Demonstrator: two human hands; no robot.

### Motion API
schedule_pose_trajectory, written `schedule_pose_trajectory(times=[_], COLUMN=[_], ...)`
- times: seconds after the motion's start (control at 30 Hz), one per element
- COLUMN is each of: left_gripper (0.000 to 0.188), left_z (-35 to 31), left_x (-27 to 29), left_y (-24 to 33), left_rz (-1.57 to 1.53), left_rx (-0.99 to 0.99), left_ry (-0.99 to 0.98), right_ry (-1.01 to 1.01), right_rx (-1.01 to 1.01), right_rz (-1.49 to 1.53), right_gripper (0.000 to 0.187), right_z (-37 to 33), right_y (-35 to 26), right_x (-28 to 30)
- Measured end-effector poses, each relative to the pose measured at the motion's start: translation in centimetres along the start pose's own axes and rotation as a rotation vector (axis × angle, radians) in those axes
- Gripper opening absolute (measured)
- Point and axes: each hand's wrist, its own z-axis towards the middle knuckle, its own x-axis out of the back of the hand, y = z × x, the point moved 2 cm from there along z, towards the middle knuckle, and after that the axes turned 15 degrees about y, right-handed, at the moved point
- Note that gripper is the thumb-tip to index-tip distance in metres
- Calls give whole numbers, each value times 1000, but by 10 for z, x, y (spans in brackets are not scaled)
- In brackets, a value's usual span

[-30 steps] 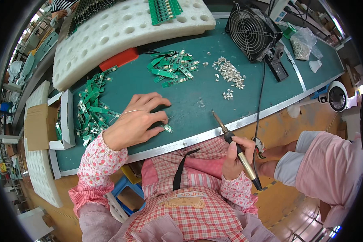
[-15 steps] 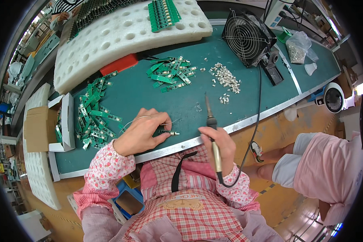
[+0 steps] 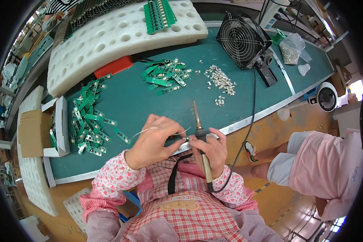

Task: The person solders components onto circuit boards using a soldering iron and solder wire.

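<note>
Near the table's front edge, my left hand [image 3: 154,140] pinches a narrow circuit board [image 3: 184,138], mostly hidden by the fingers. A thin solder wire [image 3: 142,131] loops over that hand, its free end poking out past the fingertips. In my right hand [image 3: 213,151] is a soldering iron [image 3: 197,117], tip pointing up and away from me. The right thumb and fingertips meet the exposed end of the board; whether they grip a small part there cannot be made out. Loose green circuit boards [image 3: 88,121] lie left of my left hand, and another pile of boards [image 3: 165,76] lies beyond.
Small silvery metal parts [image 3: 222,80] are heaped beyond my right hand. A black fan [image 3: 241,43] stands at the back, beside an iron holder [image 3: 268,76]. White foam [image 3: 109,42] fills the far left, a cardboard box [image 3: 32,129] the near left. The iron's cord [image 3: 252,109] crosses the front edge.
My right hand has moved left and in toward the board, its fingertips now meeting the board's end. The iron has come along, still held. My left hand keeps the board and wire.
</note>
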Motion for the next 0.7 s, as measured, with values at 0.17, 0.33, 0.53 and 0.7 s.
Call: schedule_pose_trajectory(times=[0.17, 0.33, 0.53, 0.7], left_gripper=[20, 21, 22, 22], left_z=[-4, -10, -12, -11], left_x=[-24, -31, -22, -15], left_y=[2, 0, -3, -2], left_rz=[126, 179, 191, 182], left_rx=[-273, -439, -527, -519], left_ry=[167, 134, 44, -22], right_ry=[43, 87, 116, 123], right_rx=[45, -90, -131, -163], right_rz=[-130, -175, -142, -156], right_gripper=[37, 41, 41, 40], right_z=[-13, -16, -19, -20], right_y=[3, 4, -1, -2], right_x=[9, 10, 5, 1])
